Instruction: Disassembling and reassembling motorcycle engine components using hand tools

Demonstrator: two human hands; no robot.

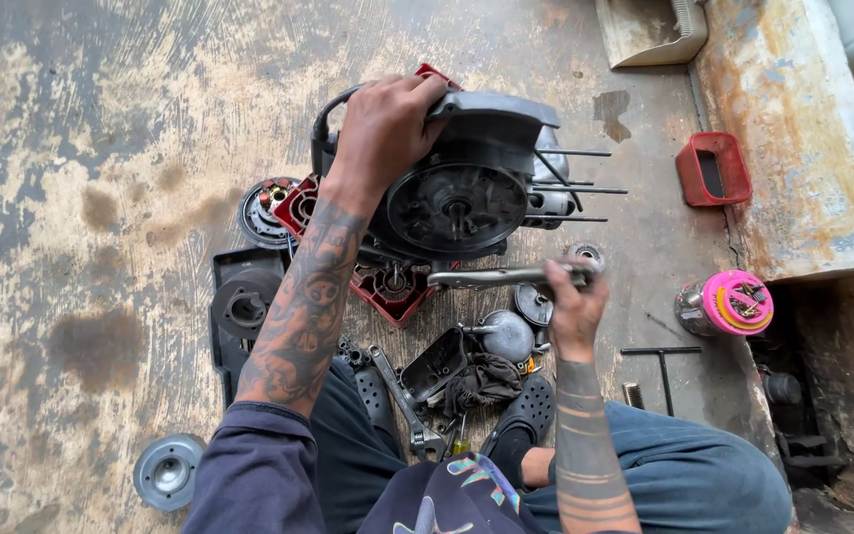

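My left hand grips the top of a grey engine block that stands on the stained floor, with several long studs sticking out to its right. My right hand holds a silver wrench whose far end reaches in under the engine's round cover. A red housing part lies beneath the engine.
Loose parts lie around my legs: a black cover, an adjustable spanner, a rag, a round metal disc. A T-handle key, a jar with a pink lid and a red tray sit to the right near a raised step.
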